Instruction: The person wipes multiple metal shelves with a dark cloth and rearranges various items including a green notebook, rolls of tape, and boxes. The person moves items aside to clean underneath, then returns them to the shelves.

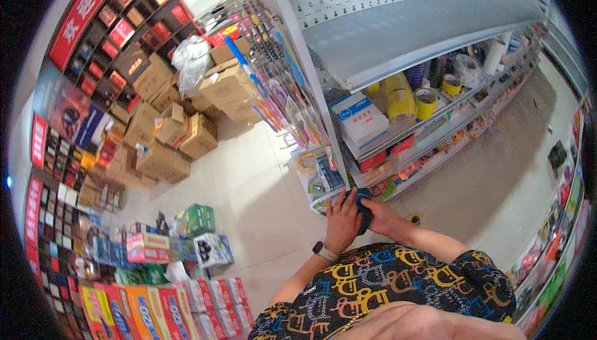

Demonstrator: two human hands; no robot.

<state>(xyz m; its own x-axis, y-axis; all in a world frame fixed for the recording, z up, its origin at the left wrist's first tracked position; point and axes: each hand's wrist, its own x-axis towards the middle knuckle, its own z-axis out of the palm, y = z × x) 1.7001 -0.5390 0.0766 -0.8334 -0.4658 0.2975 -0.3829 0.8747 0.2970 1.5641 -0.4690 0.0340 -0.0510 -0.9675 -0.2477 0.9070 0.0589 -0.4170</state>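
Observation:
A dark blue, soft-looking bundle (363, 212), perhaps a cloth, is between my two hands, close to the low front corner of the shelf unit. My left hand (343, 220), with a watch on its wrist, lies over its left side with the fingers bent against it. From the right, my right hand (384, 218) grips the same bundle; its fingertips are partly hidden. Just beyond my hands is the shelf end panel (323, 101), hung with packaged goods. What the bundle is exactly cannot be made out.
The grey upper shelf (398, 41) juts out ahead. Below it stand a white-and-blue box (360, 119) and yellow tape rolls (426, 101). Cardboard boxes (163, 163) are piled at left on the tiled floor (249, 203). Stacked colourful packs (152, 309) stand at lower left. Another stocked shelf (547, 247) runs along the right.

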